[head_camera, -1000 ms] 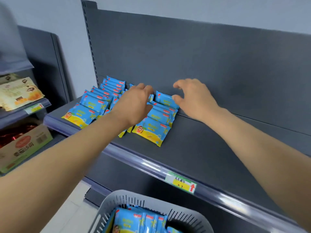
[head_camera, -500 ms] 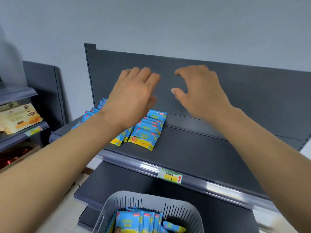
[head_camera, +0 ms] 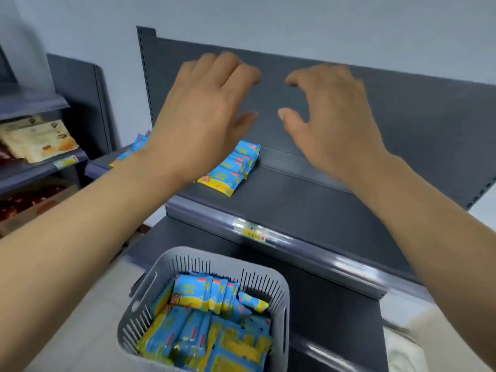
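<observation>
- The row of blue-and-yellow snack packets (head_camera: 233,170) lies on the left part of the grey shelf (head_camera: 308,208), the packets overlapping one another from the shelf's front edge back toward its rear panel (head_camera: 416,124).
- More packets of the same kind show at the shelf's far left end, mostly hidden behind the left forearm.
- The left hand (head_camera: 204,114) hangs above the shelf, over the packet row and clear of it. Its fingers are nearly straight and close together, the thumb is out to the side, and it holds nothing.
- The right hand (head_camera: 330,124) hangs above the shelf's middle, just beside the left hand and apart from the packets. Its fingers are loosely curved, the thumb is spread away from them, and nothing is in its grasp.
- The shelf's right part, under the right forearm, is plain dark surface.
- A yellow price tag (head_camera: 253,233) sits in the clear strip along the shelf's front edge, blurred beyond reading.
- Below the shelf's front edge stands a grey slotted basket (head_camera: 284,288), filled with basket packets (head_camera: 204,318) of the same blue-and-yellow kind, lying at mixed angles.
- To the left of the shelf stands a neighbouring rack (head_camera: 35,170), with beige pouches (head_camera: 40,140) on one level.
</observation>
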{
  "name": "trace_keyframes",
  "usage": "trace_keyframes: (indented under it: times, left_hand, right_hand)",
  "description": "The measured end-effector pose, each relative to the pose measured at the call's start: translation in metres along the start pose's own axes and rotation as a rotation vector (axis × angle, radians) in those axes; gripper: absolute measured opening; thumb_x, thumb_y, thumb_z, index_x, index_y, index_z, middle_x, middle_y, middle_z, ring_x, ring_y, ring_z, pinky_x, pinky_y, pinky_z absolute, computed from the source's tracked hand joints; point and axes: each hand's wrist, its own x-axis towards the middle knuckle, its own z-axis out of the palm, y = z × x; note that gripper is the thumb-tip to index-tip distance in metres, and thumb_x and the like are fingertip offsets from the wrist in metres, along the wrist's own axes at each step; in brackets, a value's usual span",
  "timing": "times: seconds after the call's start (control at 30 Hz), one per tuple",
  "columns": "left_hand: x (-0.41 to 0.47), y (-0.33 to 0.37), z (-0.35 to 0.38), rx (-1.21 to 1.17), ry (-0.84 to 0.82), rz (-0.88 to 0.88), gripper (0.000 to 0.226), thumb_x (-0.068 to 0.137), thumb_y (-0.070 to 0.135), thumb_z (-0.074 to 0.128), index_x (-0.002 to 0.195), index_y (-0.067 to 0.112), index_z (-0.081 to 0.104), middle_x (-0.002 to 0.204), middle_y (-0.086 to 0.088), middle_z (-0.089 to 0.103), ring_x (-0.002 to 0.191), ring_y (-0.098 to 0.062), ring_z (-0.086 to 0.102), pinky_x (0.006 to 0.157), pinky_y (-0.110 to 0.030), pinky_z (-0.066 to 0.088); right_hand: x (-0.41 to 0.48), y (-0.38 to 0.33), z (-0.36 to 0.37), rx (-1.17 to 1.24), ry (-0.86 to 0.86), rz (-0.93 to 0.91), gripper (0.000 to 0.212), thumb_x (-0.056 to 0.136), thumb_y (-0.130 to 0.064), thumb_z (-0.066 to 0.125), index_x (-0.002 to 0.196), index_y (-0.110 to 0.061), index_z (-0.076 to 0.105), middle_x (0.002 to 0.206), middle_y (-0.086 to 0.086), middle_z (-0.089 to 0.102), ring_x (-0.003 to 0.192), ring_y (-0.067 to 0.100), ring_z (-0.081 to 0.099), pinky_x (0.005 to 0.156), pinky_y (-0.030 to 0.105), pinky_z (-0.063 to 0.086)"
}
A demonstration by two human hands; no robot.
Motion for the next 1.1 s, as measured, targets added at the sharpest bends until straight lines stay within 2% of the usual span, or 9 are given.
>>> trace_keyframes:
  times: [0.2, 0.47, 0.57, 0.7, 0.77, 0.83, 0.93, 1.0, 1.1]
  left_hand:
    - [-0.078, 0.034, 0.027, -0.159, -0.293, -0.053, 0.034, 0.08, 0.023, 0.055, 0.107, 0.003, 0.057, 0.101, -0.02, 0.058, 0.089, -0.038, 0.057, 0.076, -0.047, 0.046]
    - [-0.202, 0.059, 0.047, -0.118, -0.668, -0.318, 0.033, 0.072, 0.019, 0.058, 0.1, 0.003, 0.063, 0.09, -0.017, 0.061, 0.082, -0.038, 0.059, 0.071, -0.042, 0.046]
    - [-0.239, 0.06, 0.048, -0.132, -0.78, -0.37, 0.029, 0.073, 0.017, 0.062, 0.1, 0.005, 0.065, 0.092, -0.016, 0.062, 0.083, -0.037, 0.059, 0.073, -0.041, 0.045]
    - [-0.281, 0.048, 0.059, -0.152, -0.894, -0.424, 0.029, 0.075, 0.013, 0.07, 0.103, 0.006, 0.065, 0.095, -0.014, 0.061, 0.087, -0.036, 0.058, 0.08, -0.042, 0.046]
    - [-0.299, 0.043, 0.065, -0.166, -0.964, -0.444, 0.027, 0.076, 0.013, 0.069, 0.102, 0.007, 0.064, 0.095, -0.014, 0.059, 0.088, -0.037, 0.058, 0.081, -0.044, 0.047]
    - [-0.313, 0.036, 0.072, -0.168, -1.047, -0.482, 0.027, 0.079, 0.014, 0.065, 0.106, 0.008, 0.063, 0.099, -0.014, 0.057, 0.093, -0.036, 0.056, 0.084, -0.044, 0.045]
    - [-0.33, 0.024, 0.076, -0.161, -1.132, -0.571, 0.03, 0.083, 0.015, 0.062, 0.113, 0.011, 0.06, 0.108, -0.011, 0.056, 0.101, -0.033, 0.054, 0.087, -0.041, 0.044]
    - [-0.337, 0.017, 0.078, -0.145, -1.181, -0.582, 0.033, 0.084, 0.018, 0.062, 0.117, 0.015, 0.057, 0.111, -0.008, 0.055, 0.103, -0.029, 0.052, 0.088, -0.041, 0.044]
    - [-0.343, 0.01, 0.084, -0.118, -1.318, -0.588, 0.037, 0.087, 0.021, 0.06, 0.123, 0.022, 0.053, 0.115, -0.003, 0.052, 0.105, -0.024, 0.053, 0.089, -0.04, 0.046]
  right_hand:
    - [-0.094, -0.015, 0.076, 0.071, -0.448, -0.118, 0.038, 0.092, -0.031, 0.051, 0.126, -0.014, 0.051, 0.124, 0.007, 0.053, 0.118, 0.028, 0.044, 0.093, 0.038, 0.035]
    - [-0.182, -0.043, 0.187, 0.163, -0.944, -0.249, 0.033, 0.09, -0.023, 0.053, 0.119, -0.008, 0.054, 0.117, 0.012, 0.057, 0.11, 0.032, 0.052, 0.085, 0.037, 0.042]
    - [-0.218, -0.049, 0.224, 0.166, -1.175, -0.216, 0.007, 0.087, -0.015, 0.053, 0.088, -0.01, 0.056, 0.088, 0.01, 0.057, 0.086, 0.029, 0.054, 0.065, 0.034, 0.043]
    - [-0.263, -0.053, 0.268, 0.187, -1.474, -0.163, 0.04, 0.086, -0.002, 0.05, 0.056, -0.015, 0.026, 0.056, 0.003, 0.026, 0.047, 0.016, 0.025, 0.047, 0.028, 0.022]
    - [-0.278, -0.055, 0.281, 0.162, -1.54, -0.124, 0.036, 0.088, -0.003, 0.053, 0.059, -0.012, 0.034, 0.057, 0.002, 0.026, 0.048, 0.014, 0.024, 0.047, 0.029, 0.023]
    - [-0.285, -0.057, 0.287, 0.169, -1.593, -0.001, 0.006, 0.089, -0.01, 0.06, 0.086, -0.01, 0.054, 0.068, 0.005, 0.041, 0.053, 0.013, 0.032, 0.051, 0.032, 0.034]
    - [-0.292, -0.059, 0.299, 0.256, -1.591, 0.13, 0.068, 0.086, -0.017, 0.067, 0.14, -0.001, 0.029, 0.103, 0.014, 0.056, 0.07, 0.017, 0.047, 0.063, 0.035, 0.044]
    - [-0.291, -0.062, 0.304, 0.286, -1.583, 0.205, 0.075, 0.084, -0.02, 0.07, 0.141, -0.001, 0.025, 0.107, 0.013, 0.058, 0.078, 0.019, 0.051, 0.066, 0.032, 0.042]
    - [-0.29, -0.063, 0.312, 0.248, -1.593, 0.207, 0.057, 0.081, -0.021, 0.073, 0.125, 0.002, 0.046, 0.09, 0.008, 0.058, 0.068, 0.015, 0.049, 0.059, 0.027, 0.041]
